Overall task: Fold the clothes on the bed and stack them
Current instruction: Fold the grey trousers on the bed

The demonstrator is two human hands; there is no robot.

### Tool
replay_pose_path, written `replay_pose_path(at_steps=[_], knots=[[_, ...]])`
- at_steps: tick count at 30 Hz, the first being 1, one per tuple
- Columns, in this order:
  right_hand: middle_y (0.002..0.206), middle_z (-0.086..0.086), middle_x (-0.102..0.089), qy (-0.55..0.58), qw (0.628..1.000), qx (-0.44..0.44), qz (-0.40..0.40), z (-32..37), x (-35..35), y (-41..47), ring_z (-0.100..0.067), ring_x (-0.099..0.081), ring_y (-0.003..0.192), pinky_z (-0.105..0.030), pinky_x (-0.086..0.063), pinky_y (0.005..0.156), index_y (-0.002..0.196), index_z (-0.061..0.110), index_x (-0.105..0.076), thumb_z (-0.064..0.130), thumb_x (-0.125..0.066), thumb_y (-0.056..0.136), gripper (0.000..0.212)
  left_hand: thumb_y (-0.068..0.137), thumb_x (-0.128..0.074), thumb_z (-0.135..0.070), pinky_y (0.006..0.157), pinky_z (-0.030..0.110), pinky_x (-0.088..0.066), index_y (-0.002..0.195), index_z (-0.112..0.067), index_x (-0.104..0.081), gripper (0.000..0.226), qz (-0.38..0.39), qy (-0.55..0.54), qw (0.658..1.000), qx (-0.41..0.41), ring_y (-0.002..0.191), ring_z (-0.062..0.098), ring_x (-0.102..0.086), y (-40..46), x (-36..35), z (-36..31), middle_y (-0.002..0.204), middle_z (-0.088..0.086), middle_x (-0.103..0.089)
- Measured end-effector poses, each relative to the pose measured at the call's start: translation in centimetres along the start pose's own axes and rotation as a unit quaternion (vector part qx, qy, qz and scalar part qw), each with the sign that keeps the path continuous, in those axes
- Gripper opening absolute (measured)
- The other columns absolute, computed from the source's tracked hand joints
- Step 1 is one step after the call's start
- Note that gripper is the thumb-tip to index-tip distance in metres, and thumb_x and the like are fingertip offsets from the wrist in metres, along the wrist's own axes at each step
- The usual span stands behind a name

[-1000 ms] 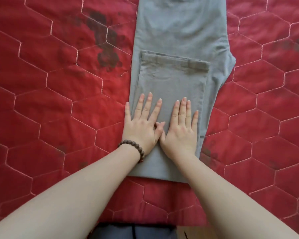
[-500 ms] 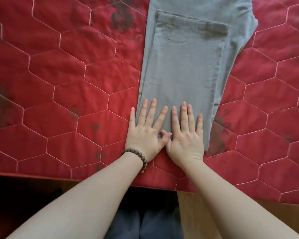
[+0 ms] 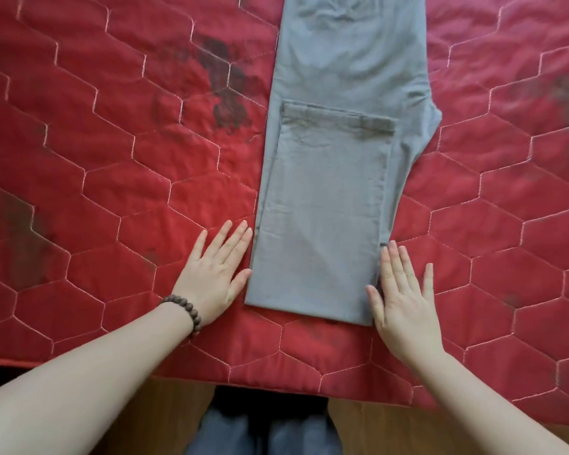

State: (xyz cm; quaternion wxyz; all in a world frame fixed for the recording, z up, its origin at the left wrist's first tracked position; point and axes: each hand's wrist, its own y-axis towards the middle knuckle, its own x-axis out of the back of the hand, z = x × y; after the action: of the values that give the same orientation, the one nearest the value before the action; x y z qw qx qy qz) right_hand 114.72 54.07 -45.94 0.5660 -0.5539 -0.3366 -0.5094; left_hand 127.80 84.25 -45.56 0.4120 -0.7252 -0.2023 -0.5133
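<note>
Bed: red quilt, near edge toward you.
Trousers: grey, mid-bed, hems folded up.
Left hand: flat, fingers spread, holding nothing.
Right hand: likewise.
Advice: slide your fingers under the fold, lift evenly.

The pants are gray, and the blanket is red with pale six-sided stitching and dark spots.

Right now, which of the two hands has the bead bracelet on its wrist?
The left hand, flat on the red quilt by the left edge of the grey trousers. The right hand has a bare wrist.
</note>
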Motion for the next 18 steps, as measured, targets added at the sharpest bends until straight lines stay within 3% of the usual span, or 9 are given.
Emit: replay_pose_path(at_steps=[2,4,7,11,13,15,18], knots=[[0.159,-0.006,-0.016,-0.013,0.999,0.021,-0.028,-2.0,1.4,3.4,-0.019,-0.010,0.148,-0.056,-0.009,0.118,0.152,0.008,-0.021,0.020,-0.040,0.093,0.063,0.090,-0.044,-0.020,0.116,0.052,-0.023,0.151,-0.015,-0.024,0.064,-0.030,0.026,0.999,-0.029,0.147,0.024,-0.017,2.7,1.5,0.4,0.158,0.001,-0.020],[0.159,-0.007,-0.019,-0.059,0.996,0.057,-0.038,-4.3,2.8,7.6,-0.021,-0.012,0.147,-0.057,-0.009,0.117,0.152,0.010,-0.020,0.008,-0.043,0.084,0.072,0.085,-0.051,-0.006,0.117,0.052,-0.019,0.152,-0.017,-0.019,0.075,-0.046,0.053,0.997,-0.045,0.148,0.025,-0.013,6.0,2.7,1.2,0.158,-0.001,-0.008],[0.160,-0.007,-0.017,-0.136,0.982,0.124,-0.048,-7.6,4.5,13.8,-0.023,-0.015,0.147,-0.058,-0.003,0.117,0.153,0.013,-0.010,0.003,-0.038,0.081,0.078,0.088,-0.049,-0.003,0.119,0.051,-0.012,0.153,-0.020,-0.012,0.076,-0.065,0.091,0.992,-0.053,0.149,0.028,-0.008,11.4,4.3,2.8,0.157,-0.002,0.000],[0.160,-0.003,-0.015,-0.180,0.961,0.203,-0.052,-9.5,5.6,19.7,-0.023,-0.017,0.146,-0.056,-0.005,0.118,0.153,0.017,-0.012,0.003,-0.033,0.082,0.075,0.085,-0.052,0.004,0.114,0.056,-0.025,0.148,-0.014,-0.035,0.068,-0.115,0.139,0.975,-0.132,0.143,0.035,-0.027,17.4,5.9,4.1,0.156,0.008,-0.029],[0.159,-0.004,-0.016,-0.205,0.942,0.259,-0.050,-9.2,5.9,21.6,-0.024,-0.018,0.146,-0.054,-0.006,0.118,0.153,0.020,-0.016,0.002,-0.028,0.079,0.078,0.083,-0.035,0.006,0.113,0.056,-0.028,0.146,-0.012,-0.040,0.066,-0.131,0.161,0.959,-0.193,0.141,0.036,-0.031,19.8,6.4,4.7,0.153,0.011,-0.034],[0.160,-0.005,-0.016,-0.226,0.919,0.322,-0.024,-8.7,6.4,23.0,-0.024,-0.016,0.146,-0.054,-0.009,0.118,0.153,0.025,-0.018,0.000,-0.036,0.074,0.085,0.079,-0.023,0.004,0.114,0.054,-0.027,0.146,-0.013,-0.040,0.071,-0.118,0.168,0.947,-0.245,0.141,0.036,-0.030,21.6,7.1,4.9,0.154,0.012,-0.033],[0.160,-0.008,-0.015,-0.233,0.897,0.370,0.068,-7.6,7.3,24.2,-0.033,-0.013,0.147,-0.054,-0.011,0.117,0.151,0.039,-0.020,0.008,-0.060,0.069,0.097,0.078,-0.038,-0.002,0.120,0.047,-0.014,0.152,-0.024,-0.024,0.078,-0.055,0.167,0.942,-0.286,0.147,0.034,-0.011,23.0,7.7,5.3,0.160,0.011,-0.016]])
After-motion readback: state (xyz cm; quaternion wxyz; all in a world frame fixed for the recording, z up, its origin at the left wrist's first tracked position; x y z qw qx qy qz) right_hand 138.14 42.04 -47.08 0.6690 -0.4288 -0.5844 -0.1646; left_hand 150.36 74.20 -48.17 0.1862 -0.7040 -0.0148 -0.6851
